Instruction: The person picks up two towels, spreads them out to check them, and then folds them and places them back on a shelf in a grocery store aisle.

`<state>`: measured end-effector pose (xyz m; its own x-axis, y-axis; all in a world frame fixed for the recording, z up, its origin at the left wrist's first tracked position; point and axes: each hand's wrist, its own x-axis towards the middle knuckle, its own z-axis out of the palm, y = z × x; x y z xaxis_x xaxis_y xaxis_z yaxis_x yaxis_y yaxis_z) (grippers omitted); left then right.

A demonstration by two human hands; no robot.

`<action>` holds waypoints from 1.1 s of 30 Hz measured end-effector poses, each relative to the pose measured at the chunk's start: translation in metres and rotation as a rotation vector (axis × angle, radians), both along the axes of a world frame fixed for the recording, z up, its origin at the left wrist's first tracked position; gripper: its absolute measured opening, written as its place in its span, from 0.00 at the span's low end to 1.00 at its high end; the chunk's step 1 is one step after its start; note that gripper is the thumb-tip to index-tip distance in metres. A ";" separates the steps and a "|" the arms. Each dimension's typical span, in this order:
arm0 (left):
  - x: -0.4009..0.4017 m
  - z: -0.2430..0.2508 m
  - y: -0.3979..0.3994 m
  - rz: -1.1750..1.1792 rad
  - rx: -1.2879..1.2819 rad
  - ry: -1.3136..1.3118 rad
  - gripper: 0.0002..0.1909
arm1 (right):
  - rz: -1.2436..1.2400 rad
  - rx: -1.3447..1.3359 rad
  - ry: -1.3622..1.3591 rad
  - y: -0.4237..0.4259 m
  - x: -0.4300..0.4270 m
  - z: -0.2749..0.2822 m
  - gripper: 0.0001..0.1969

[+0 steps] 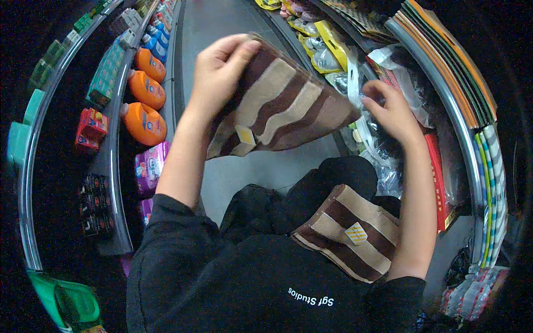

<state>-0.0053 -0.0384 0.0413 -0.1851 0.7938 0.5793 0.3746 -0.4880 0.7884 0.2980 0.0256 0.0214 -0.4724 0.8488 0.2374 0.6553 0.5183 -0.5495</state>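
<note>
My left hand [225, 75] pinches the upper corner of a striped brown-and-beige textile mat [287, 104] between thumb and fingers. The mat hangs slanted over the aisle, with a small yellow-and-white label on it. Close by its far right corner is my right hand [387, 108], thumb and forefinger curled with a gap between them and nothing visible in them. On my lap, partly behind my right forearm, rests a folded mat [354, 233] of similar stripes, bearing a square label.
Shelves flank me. On the left are orange jugs [145, 123], blue bottles [156, 45], teal boxes [108, 75] and purple packs [150, 166]. To the right are stacked textiles [454, 62], bagged goods with yellow trim [325, 50] and a red box [435, 179].
</note>
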 end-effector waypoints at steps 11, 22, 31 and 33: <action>0.055 -0.043 -0.011 -0.182 -0.264 -0.048 0.13 | 0.226 0.123 0.462 -0.047 -0.072 0.001 0.11; 0.065 -0.057 -0.023 -0.310 -0.267 0.048 0.13 | 0.228 0.199 0.383 -0.051 -0.070 -0.006 0.07; 0.069 -0.064 -0.024 -0.392 -0.388 -0.114 0.13 | 0.255 0.304 0.194 -0.049 -0.065 -0.012 0.07; 0.068 -0.068 -0.024 -0.463 -0.392 -0.204 0.13 | 0.257 0.355 0.175 -0.050 -0.064 -0.009 0.07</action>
